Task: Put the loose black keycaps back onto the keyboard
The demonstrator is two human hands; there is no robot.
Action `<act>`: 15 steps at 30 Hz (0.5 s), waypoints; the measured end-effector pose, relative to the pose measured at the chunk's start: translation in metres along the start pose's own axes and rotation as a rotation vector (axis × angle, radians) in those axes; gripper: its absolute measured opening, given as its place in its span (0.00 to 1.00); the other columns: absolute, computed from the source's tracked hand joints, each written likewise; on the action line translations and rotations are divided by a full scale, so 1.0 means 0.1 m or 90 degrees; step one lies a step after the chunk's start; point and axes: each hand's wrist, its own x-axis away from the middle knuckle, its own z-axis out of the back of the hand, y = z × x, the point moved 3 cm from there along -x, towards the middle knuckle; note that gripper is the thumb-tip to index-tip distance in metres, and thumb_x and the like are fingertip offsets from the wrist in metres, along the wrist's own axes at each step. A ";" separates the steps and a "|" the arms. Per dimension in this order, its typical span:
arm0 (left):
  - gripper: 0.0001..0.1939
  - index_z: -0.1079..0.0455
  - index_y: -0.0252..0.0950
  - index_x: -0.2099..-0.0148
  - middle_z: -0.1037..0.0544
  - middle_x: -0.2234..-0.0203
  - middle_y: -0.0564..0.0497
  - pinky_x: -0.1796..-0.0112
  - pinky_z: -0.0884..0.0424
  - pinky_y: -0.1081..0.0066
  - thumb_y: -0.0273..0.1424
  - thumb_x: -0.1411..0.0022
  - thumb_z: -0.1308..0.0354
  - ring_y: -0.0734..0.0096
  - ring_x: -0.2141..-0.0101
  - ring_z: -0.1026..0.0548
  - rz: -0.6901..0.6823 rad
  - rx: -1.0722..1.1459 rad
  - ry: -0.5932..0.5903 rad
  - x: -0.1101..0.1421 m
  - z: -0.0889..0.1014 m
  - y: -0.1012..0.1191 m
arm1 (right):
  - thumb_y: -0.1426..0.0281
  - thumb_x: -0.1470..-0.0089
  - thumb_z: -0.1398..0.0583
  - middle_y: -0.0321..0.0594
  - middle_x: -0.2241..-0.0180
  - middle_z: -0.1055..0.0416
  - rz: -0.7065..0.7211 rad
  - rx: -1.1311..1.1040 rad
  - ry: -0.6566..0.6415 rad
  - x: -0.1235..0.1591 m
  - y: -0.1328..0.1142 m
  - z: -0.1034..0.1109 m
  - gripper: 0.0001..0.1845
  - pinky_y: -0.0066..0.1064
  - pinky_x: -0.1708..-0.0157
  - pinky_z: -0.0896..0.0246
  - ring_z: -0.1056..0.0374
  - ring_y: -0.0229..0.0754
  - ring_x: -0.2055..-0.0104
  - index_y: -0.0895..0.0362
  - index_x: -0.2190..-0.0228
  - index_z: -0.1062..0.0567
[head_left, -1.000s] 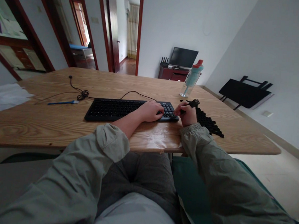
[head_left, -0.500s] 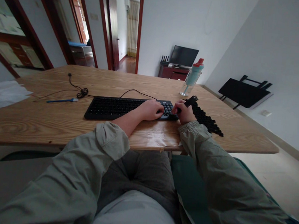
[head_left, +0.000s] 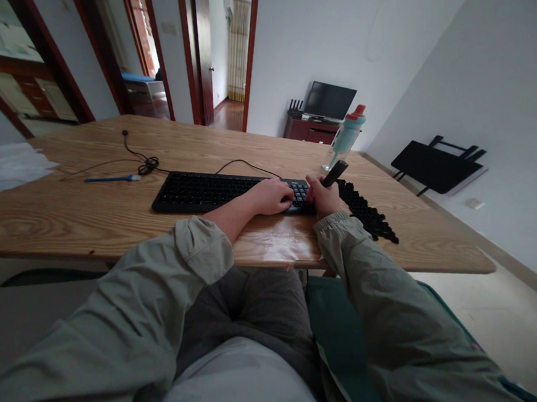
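At the right end of the keyboard (head_left: 208,193), the fingers of the right hand (head_left: 324,196) are clamped round a black tool (head_left: 334,173), its upper end projecting tilted above the fist; the lower end is hidden, so contact with the keyboard cannot be told. The left hand (head_left: 269,196) rests palm down across the keyboard's right part, near the other hand; whether its fingers are together or apart beneath cannot be told. The tool appears light and stiff, best gripped round its thick shaft. The keyboard, lying flat on the wooden surface (head_left: 62,222), is probably light for its length, rigid in the body, and apt to slide if pushed; its ends or near edge should offer a sounder hold than the cable (head_left: 148,165), coiled beyond its left end. Just beside the right hand, to its right, lies a spread of small black pieces (head_left: 372,218), likely easy to scatter. Behind these stands a clear bottle (head_left: 344,136), upright. Left of the keyboard lie a blue brush (head_left: 112,179) and, farther out, a soft-looking white sheet (head_left: 11,167).
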 end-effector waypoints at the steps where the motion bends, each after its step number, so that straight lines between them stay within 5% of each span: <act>1: 0.13 0.23 0.36 0.60 0.21 0.62 0.45 0.56 0.32 0.65 0.35 0.35 0.47 0.63 0.63 0.26 0.000 -0.001 0.001 0.00 -0.01 -0.01 | 0.57 0.53 0.31 0.30 0.86 0.42 0.025 0.034 0.022 0.00 -0.01 0.00 0.22 0.28 0.84 0.49 0.46 0.33 0.84 0.53 0.80 0.37; 15: 0.13 0.23 0.35 0.61 0.21 0.63 0.44 0.58 0.31 0.66 0.35 0.35 0.47 0.62 0.63 0.25 -0.006 -0.023 0.002 -0.01 -0.03 0.02 | 0.46 0.48 0.38 0.31 0.86 0.45 0.120 0.038 0.124 -0.06 0.03 -0.06 0.27 0.30 0.88 0.54 0.49 0.34 0.86 0.53 0.80 0.40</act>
